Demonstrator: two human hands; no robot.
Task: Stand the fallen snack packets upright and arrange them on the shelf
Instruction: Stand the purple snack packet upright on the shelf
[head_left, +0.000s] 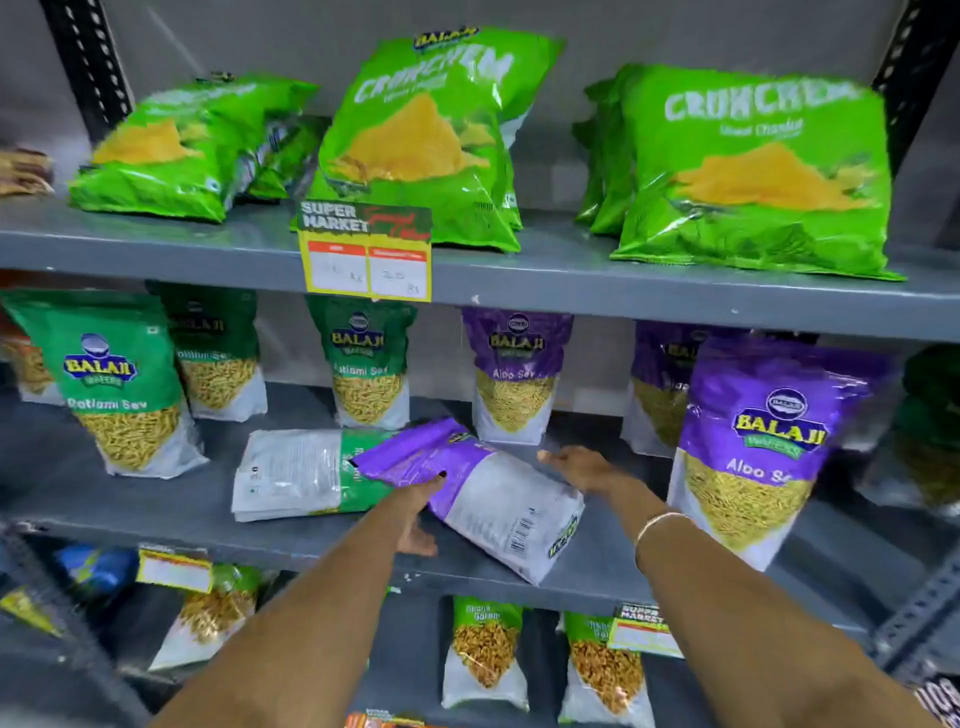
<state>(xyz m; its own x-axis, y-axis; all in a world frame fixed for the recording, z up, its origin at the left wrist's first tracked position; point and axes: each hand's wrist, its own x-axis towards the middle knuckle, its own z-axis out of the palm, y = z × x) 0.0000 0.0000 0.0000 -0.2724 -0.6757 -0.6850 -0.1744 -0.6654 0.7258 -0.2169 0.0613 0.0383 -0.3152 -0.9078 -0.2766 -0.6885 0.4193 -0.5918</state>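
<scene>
two fallen packets (415, 483), two hands (415, 514)

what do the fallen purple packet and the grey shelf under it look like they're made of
Fallen purple-and-white snack packet: looks like thin plastic film, fairly glossy, judging by its creases and soft sheen. Grey middle shelf: probably painted metal, matte, with a thin folded front edge.

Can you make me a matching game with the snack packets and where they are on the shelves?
Things:
1. purple fallen snack packet
2. green-and-white fallen snack packet
3. bright green Crunchem bag
4. yellow price tag

Places:
A. top shelf, right side
B. lying flat, left of the purple one
C. between the left hand and right hand
D. hanging on the top shelf's front edge

Pairs: 1-C, 2-B, 3-A, 4-D
</scene>
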